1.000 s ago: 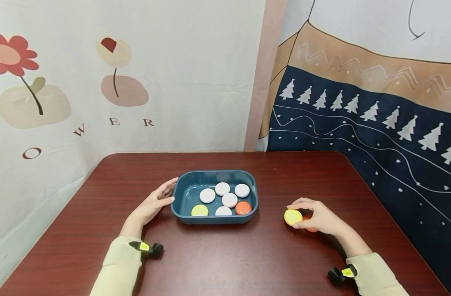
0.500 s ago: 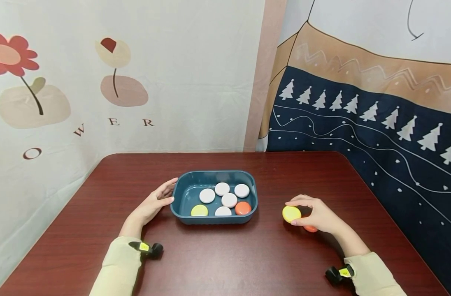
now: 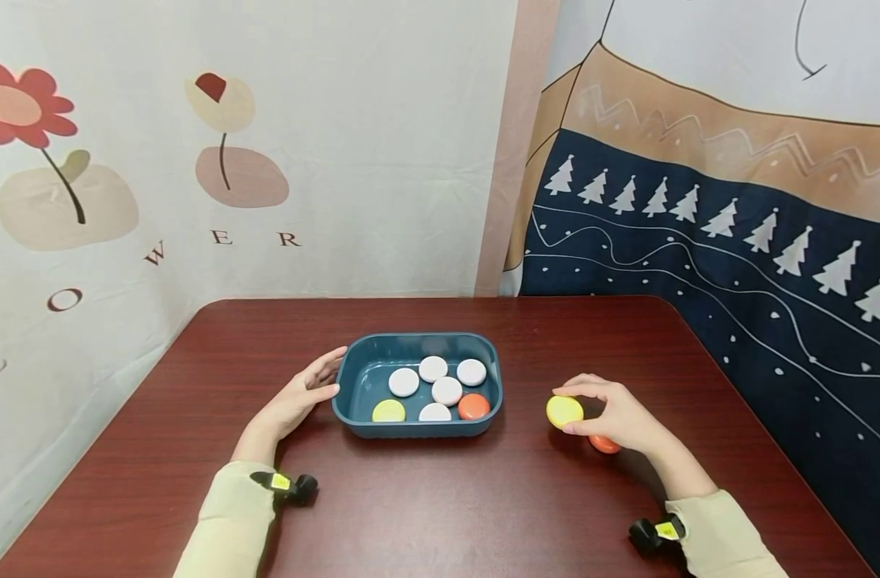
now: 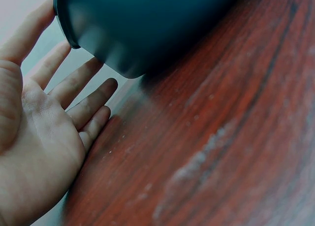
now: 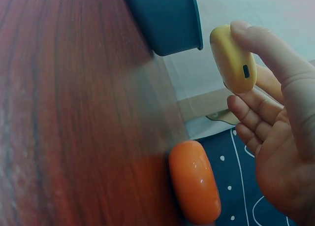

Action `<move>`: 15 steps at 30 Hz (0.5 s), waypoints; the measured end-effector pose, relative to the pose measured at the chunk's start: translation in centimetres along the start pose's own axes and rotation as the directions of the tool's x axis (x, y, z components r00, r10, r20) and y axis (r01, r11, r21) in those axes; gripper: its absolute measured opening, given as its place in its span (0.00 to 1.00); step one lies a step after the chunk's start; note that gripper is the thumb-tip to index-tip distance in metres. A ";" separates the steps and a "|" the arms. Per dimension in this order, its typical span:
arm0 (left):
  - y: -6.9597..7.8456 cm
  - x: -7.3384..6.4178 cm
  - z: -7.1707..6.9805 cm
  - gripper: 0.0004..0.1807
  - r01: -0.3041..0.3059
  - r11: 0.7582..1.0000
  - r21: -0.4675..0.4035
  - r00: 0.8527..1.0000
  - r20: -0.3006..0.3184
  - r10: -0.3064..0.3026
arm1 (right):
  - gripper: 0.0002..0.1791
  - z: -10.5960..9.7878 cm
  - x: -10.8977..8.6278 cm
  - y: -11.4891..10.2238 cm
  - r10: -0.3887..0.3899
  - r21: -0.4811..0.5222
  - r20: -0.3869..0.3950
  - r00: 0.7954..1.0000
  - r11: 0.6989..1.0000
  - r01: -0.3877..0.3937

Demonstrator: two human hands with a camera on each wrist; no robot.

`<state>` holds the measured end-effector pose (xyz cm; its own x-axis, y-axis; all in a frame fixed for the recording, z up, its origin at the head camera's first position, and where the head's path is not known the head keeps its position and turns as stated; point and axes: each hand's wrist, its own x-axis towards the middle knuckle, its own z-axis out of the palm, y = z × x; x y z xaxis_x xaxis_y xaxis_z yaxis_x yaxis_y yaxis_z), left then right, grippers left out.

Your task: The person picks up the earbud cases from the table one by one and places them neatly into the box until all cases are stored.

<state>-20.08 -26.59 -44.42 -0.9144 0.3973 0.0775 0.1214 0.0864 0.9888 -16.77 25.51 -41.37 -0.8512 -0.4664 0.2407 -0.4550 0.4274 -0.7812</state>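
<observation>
My right hand (image 3: 617,413) pinches a yellow round puck (image 3: 565,412) between thumb and fingers, tilted and raised off the table. A small dark slot shows in the edge of this yellow puck (image 5: 234,61) in the right wrist view. Just under that hand lies an orange puck (image 3: 604,444), partly hidden by it in the head view. My left hand (image 3: 295,401) rests against the left end of a blue-green plastic bin (image 3: 418,429). Its thumb and fingertips touch the bin's rim, with the fingers fairly straight and spread in the left wrist view.
Inside the bin lie several white pucks (image 3: 447,391), one yellow puck (image 3: 389,411) and one orange puck (image 3: 474,406). The reddish-brown wooden table (image 3: 440,514) reaches back to a printed cloth wall (image 3: 382,160). Each wrist wears a strapped camera (image 3: 645,536).
My right hand has lifted the yellow puck slightly and moved it a little left, away from the orange one beneath. The left hand and the bin stay in place.
</observation>
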 end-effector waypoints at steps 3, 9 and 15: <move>0.0 0.0 0.0 0.36 0.001 1.000 0.000 1.000 0.001 -0.001 | 0.29 0.1 0.1 0.0 0.007 -0.007 0.000 1.000 1.000 -0.007; 0.0 0.0 0.0 0.36 -0.006 1.000 0.003 1.000 0.005 0.006 | 0.28 0.2 0.4 -0.3 -0.006 -0.011 -0.011 1.000 1.000 0.006; -0.1 0.1 0.0 0.36 -0.013 1.000 0.000 1.000 0.013 0.013 | 0.28 0.4 0.9 -0.8 -0.017 -0.012 -0.013 1.000 1.000 0.017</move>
<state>-20.16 -26.54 -44.47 -0.9075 0.4105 0.0890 0.1334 0.0807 0.9878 -17.05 24.45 -40.79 -0.8467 -0.4633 0.2618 -0.4725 0.4283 -0.7703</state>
